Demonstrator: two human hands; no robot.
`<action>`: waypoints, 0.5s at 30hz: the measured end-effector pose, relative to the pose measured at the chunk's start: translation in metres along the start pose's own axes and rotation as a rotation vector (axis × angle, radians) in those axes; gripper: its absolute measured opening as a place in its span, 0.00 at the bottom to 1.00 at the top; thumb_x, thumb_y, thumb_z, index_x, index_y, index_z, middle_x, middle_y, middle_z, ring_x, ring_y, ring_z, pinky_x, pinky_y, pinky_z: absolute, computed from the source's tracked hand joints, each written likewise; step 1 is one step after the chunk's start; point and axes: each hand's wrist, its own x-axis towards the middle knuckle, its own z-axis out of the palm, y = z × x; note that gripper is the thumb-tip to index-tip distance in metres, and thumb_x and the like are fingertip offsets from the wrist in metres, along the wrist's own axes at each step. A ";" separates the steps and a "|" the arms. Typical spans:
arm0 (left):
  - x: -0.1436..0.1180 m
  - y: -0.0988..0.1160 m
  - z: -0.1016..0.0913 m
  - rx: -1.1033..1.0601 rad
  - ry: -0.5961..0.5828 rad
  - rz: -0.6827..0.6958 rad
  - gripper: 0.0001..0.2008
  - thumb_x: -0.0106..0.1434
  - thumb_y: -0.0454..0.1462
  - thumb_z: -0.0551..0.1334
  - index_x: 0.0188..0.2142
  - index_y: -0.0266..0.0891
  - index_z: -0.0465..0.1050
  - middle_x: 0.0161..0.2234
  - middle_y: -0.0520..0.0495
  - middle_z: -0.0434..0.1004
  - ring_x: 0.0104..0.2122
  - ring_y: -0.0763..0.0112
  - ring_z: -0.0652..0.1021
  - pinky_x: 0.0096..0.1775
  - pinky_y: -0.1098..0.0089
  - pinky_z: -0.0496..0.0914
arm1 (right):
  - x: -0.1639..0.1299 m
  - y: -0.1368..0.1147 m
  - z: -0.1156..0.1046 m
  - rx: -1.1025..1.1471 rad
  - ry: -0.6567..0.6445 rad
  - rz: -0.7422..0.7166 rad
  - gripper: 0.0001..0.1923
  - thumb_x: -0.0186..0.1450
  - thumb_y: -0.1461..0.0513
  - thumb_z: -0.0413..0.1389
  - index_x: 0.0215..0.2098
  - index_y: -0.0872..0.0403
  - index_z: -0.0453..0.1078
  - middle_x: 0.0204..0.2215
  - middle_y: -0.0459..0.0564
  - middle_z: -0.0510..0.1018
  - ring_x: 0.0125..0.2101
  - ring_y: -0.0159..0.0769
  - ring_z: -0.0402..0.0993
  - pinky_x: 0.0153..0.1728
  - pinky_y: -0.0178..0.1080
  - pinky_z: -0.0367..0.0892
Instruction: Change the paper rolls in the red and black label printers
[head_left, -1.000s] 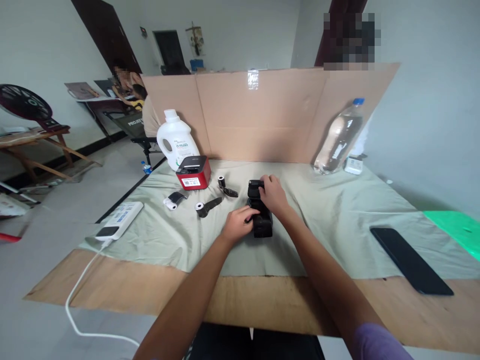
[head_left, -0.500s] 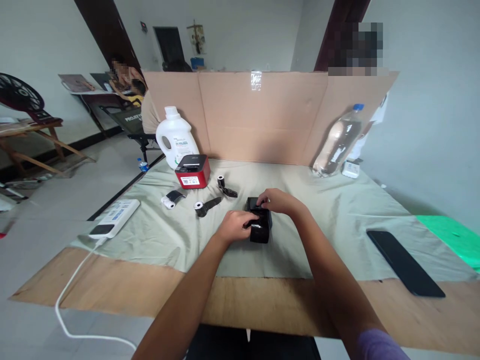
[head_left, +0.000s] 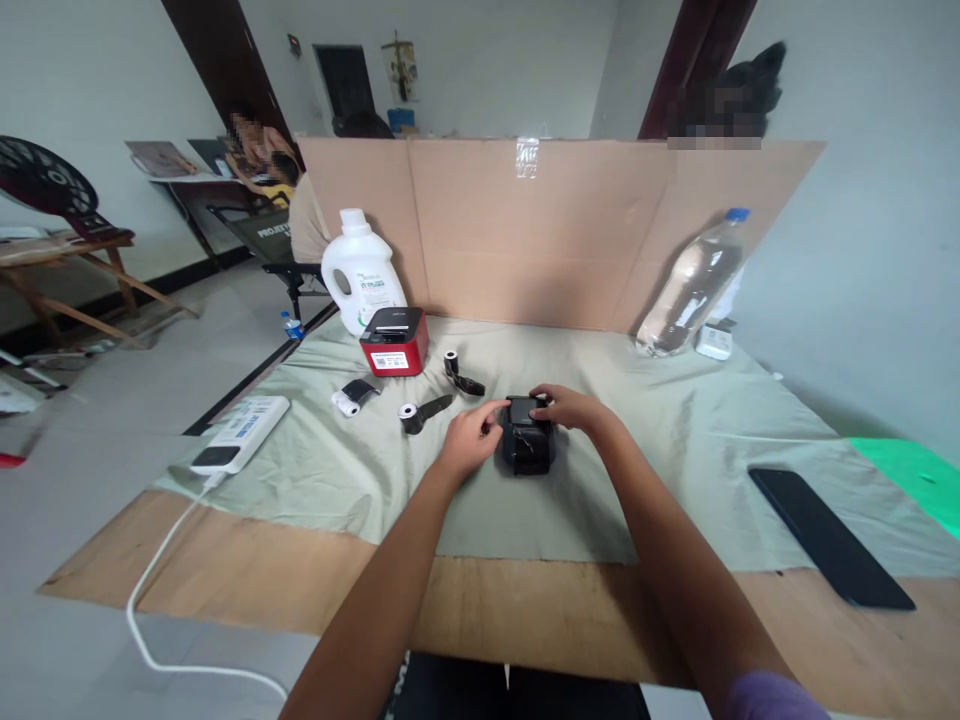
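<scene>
A small black box-like device (head_left: 529, 450), which looks like a portable printer, stands on the cloth in front of me. My right hand (head_left: 571, 408) grips its far right side, the fingers bent over the top edge. My left hand (head_left: 472, 437) is at its left, with the index finger stretched to the far left corner and the other fingers partly curled, holding nothing. Left of the hands lie small white-cored rolls with loose black strips: one roll (head_left: 409, 416) near, another (head_left: 451, 365) behind it. A white roll with a dark strip (head_left: 349, 398) lies farther left.
A red and black printer (head_left: 395, 345) stands before a white jug (head_left: 364, 275). A white power bank (head_left: 241, 435) with a cable lies left, a black phone (head_left: 829, 535) right. A clear bottle (head_left: 694, 285) leans on the cardboard screen (head_left: 525, 240). People are beyond it.
My left hand has drawn back from the device's front part, its index finger now at the far left corner. The raised black front part now sits lower. The view has shifted slightly.
</scene>
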 end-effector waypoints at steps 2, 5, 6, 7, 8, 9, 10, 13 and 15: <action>0.001 -0.001 -0.004 -0.008 -0.141 0.023 0.34 0.56 0.31 0.58 0.64 0.43 0.66 0.38 0.49 0.77 0.36 0.68 0.76 0.42 0.69 0.71 | -0.001 0.003 0.003 0.035 0.002 0.015 0.32 0.59 0.55 0.65 0.60 0.48 0.67 0.49 0.58 0.77 0.29 0.33 0.73 0.24 0.33 0.68; -0.001 0.002 -0.013 0.025 -0.317 0.082 0.46 0.54 0.33 0.63 0.71 0.46 0.51 0.52 0.43 0.73 0.45 0.61 0.76 0.48 0.65 0.71 | -0.006 0.006 0.004 0.115 -0.023 0.080 0.39 0.59 0.53 0.66 0.65 0.50 0.61 0.43 0.57 0.79 0.29 0.35 0.75 0.24 0.34 0.71; -0.002 0.004 -0.015 0.056 -0.352 0.090 0.49 0.53 0.34 0.65 0.72 0.48 0.48 0.54 0.42 0.71 0.46 0.60 0.76 0.48 0.64 0.71 | -0.007 0.007 0.004 0.143 -0.023 0.097 0.41 0.58 0.52 0.67 0.65 0.52 0.60 0.42 0.57 0.80 0.29 0.36 0.76 0.24 0.35 0.72; -0.003 0.007 -0.017 0.093 -0.378 0.096 0.51 0.52 0.35 0.66 0.72 0.50 0.47 0.55 0.41 0.70 0.47 0.58 0.76 0.48 0.64 0.72 | -0.009 0.006 0.004 0.168 -0.015 0.109 0.42 0.57 0.51 0.68 0.65 0.53 0.60 0.42 0.58 0.80 0.30 0.38 0.76 0.24 0.36 0.73; -0.004 0.009 -0.018 0.127 -0.391 0.101 0.52 0.51 0.36 0.68 0.72 0.51 0.47 0.55 0.42 0.69 0.47 0.57 0.76 0.47 0.64 0.72 | -0.011 0.006 0.005 0.185 0.001 0.113 0.43 0.56 0.50 0.68 0.64 0.55 0.61 0.42 0.59 0.80 0.30 0.39 0.77 0.24 0.37 0.74; -0.005 0.011 -0.019 0.154 -0.394 0.106 0.51 0.51 0.37 0.69 0.72 0.53 0.48 0.54 0.42 0.69 0.47 0.56 0.76 0.47 0.64 0.72 | -0.012 0.004 0.006 0.189 0.024 0.112 0.43 0.56 0.50 0.69 0.64 0.56 0.62 0.43 0.61 0.80 0.31 0.40 0.78 0.24 0.37 0.74; -0.006 0.012 -0.019 0.173 -0.393 0.112 0.50 0.51 0.38 0.69 0.71 0.54 0.51 0.53 0.43 0.69 0.46 0.57 0.76 0.46 0.64 0.72 | -0.014 0.002 0.008 0.184 0.048 0.107 0.42 0.56 0.50 0.68 0.63 0.57 0.63 0.45 0.62 0.80 0.32 0.41 0.79 0.24 0.37 0.74; -0.008 0.016 -0.016 0.200 -0.372 0.132 0.44 0.53 0.40 0.70 0.68 0.55 0.59 0.50 0.45 0.70 0.43 0.59 0.77 0.45 0.65 0.72 | -0.019 -0.002 0.014 0.142 0.093 0.063 0.38 0.62 0.50 0.62 0.66 0.58 0.62 0.55 0.67 0.75 0.37 0.45 0.80 0.23 0.36 0.73; -0.006 0.020 -0.012 0.207 -0.357 0.141 0.43 0.52 0.40 0.70 0.67 0.54 0.62 0.48 0.46 0.69 0.42 0.61 0.76 0.46 0.65 0.72 | -0.021 0.001 0.016 0.128 0.110 0.022 0.35 0.67 0.52 0.56 0.68 0.58 0.60 0.61 0.67 0.70 0.43 0.47 0.79 0.24 0.35 0.73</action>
